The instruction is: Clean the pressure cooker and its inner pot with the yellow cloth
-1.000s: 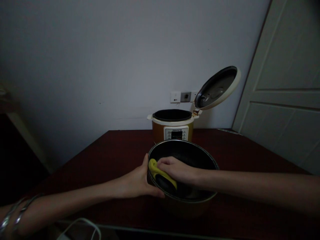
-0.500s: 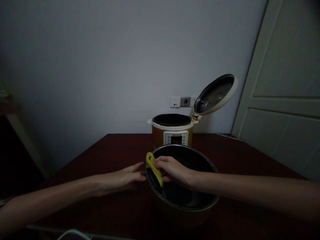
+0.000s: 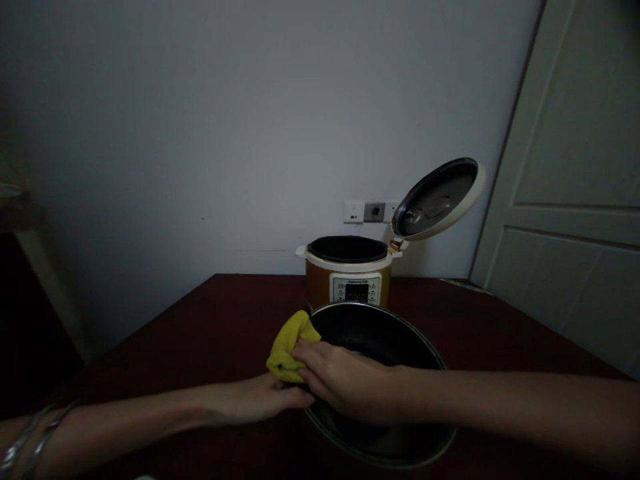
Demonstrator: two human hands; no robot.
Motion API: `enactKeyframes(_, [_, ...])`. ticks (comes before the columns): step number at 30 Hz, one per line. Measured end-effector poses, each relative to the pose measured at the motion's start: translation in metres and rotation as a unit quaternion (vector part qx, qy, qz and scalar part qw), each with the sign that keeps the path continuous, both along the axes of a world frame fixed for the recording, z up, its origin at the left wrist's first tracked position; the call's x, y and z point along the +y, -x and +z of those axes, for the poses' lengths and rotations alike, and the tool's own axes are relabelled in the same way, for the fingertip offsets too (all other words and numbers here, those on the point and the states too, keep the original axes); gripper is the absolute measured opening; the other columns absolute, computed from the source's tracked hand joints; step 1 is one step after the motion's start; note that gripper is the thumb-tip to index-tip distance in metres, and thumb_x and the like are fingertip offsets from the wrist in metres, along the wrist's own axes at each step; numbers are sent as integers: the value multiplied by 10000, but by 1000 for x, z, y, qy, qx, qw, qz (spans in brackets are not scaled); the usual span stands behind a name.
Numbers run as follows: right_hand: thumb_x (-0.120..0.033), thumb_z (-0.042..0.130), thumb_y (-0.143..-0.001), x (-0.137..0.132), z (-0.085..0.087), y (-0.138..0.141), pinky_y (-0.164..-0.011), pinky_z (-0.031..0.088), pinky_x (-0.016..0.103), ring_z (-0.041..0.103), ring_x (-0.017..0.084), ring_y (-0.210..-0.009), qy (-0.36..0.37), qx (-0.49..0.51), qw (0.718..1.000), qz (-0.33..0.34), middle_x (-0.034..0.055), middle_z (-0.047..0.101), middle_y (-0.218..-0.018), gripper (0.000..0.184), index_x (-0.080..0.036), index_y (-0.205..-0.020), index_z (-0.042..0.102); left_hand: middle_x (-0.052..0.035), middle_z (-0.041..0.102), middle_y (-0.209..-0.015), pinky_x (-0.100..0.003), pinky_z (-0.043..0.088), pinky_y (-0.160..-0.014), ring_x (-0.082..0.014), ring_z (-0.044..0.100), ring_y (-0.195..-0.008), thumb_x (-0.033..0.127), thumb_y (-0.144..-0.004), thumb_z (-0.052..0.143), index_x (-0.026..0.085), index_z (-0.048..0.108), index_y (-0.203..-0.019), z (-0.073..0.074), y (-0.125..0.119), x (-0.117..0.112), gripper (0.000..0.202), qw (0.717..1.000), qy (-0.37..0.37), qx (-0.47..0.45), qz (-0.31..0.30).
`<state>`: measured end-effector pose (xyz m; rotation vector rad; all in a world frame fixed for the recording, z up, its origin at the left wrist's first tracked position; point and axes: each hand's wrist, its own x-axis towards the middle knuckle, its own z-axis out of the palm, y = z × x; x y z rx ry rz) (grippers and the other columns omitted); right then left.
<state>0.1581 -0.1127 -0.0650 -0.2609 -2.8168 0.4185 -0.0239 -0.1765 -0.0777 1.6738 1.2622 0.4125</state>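
Observation:
A dark inner pot (image 3: 395, 340) with a metal rim stands on the dark red table (image 3: 225, 313) in front of me. My right hand (image 3: 345, 380) lies over the pot's left rim, its fingers closed on a yellow cloth (image 3: 287, 347) that bulges out over the edge. Just below the cloth, my left hand (image 3: 267, 400) presses against the outside of the pot on its left, fingers curled round the wall. Bracelets show on my left wrist.
An orange and white rice cooker (image 3: 349, 273) stands behind the pot by the wall, its lid (image 3: 437, 198) hinged up to the right. A wall socket (image 3: 373, 212) sits behind it. A white door (image 3: 575, 200) fills the right side.
My right hand has carried the yellow cloth from inside the pot up over its left rim. My left hand let go half a second ago and now is back against the pot.

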Motion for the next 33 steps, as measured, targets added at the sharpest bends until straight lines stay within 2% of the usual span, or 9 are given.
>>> enactKeyframes(7, [-346,354,-946,36,-16,0,-1116,252,439,195,297,-1384,-205,-10,977,60,224,326,-1447,554,-24,-1396,321,-63,375,-1460,-474,200,-1111,-265,300,-1352,567,-796,526,257,292,-1432,1,1,2,745,999,40,-19,-20])
enactKeyframes(13, [-355,542,-860,76,-29,3,-1085,267,509,167,370,-1377,-313,-28,949,37,232,192,-1497,706,-65,-1435,254,-90,-8,-1562,-515,71,-1123,-259,55,-1420,602,-761,562,261,-102,-1464,-1,2,6,1025,998,3,-56,-41])
enactKeyframes(19, [-449,564,-816,79,-16,-10,-1086,258,480,183,374,-1373,-315,-53,946,59,302,195,-1469,831,7,-1426,233,-109,82,-1556,-485,158,-1127,-250,145,-1410,568,-817,507,235,-69,-1471,-3,4,-1,933,998,-34,-26,-38])
enactKeyframes(22, [-599,542,-780,74,-19,-9,-1069,284,494,202,379,-1367,-332,-37,941,49,317,238,-1448,930,24,-1408,255,-155,172,-1531,-520,233,-1100,-295,217,-1386,579,-834,451,190,45,-1470,-6,9,-11,848,987,-107,95,67])
enactKeyframes(24, [-591,515,-808,71,-25,-3,-1034,332,500,279,383,-1337,-367,-16,930,31,329,307,-1410,851,23,-1366,326,-199,276,-1479,-554,300,-1052,-333,298,-1341,555,-855,415,155,187,-1428,-5,14,-16,735,948,-201,201,143])
enactKeyframes(26, [-499,498,-860,70,-29,7,-981,396,488,388,375,-1277,-404,2,915,13,328,383,-1362,680,7,-1304,402,-203,461,-1324,-522,409,-961,-319,449,-1209,459,-878,411,145,361,-1306,1,17,-18,534,899,-324,268,127])
enactKeyframes(29, [-329,451,-911,72,-27,20,-852,494,443,527,336,-1152,-446,14,895,10,286,492,-1286,408,-42,-1199,487,-114,602,-966,-385,501,-767,-223,564,-883,270,-851,447,165,501,-1068,13,17,-13,247,811,-513,273,-77])
enactKeyframes(31, [-237,395,-931,75,-20,21,-782,523,395,574,297,-1089,-467,24,883,35,252,546,-1238,294,-64,-1132,523,-92,602,-861,-342,491,-685,-200,551,-778,252,-830,463,151,517,-1018,15,12,-7,220,744,-585,245,-210])
enactKeyframes(33, [-186,362,-938,79,-11,14,-789,519,370,580,271,-1086,-492,41,865,87,229,559,-1232,260,-74,-1087,544,-105,614,-859,-342,479,-668,-208,555,-768,328,-834,476,118,516,-1036,12,5,-2,294,709,-612,222,-273])
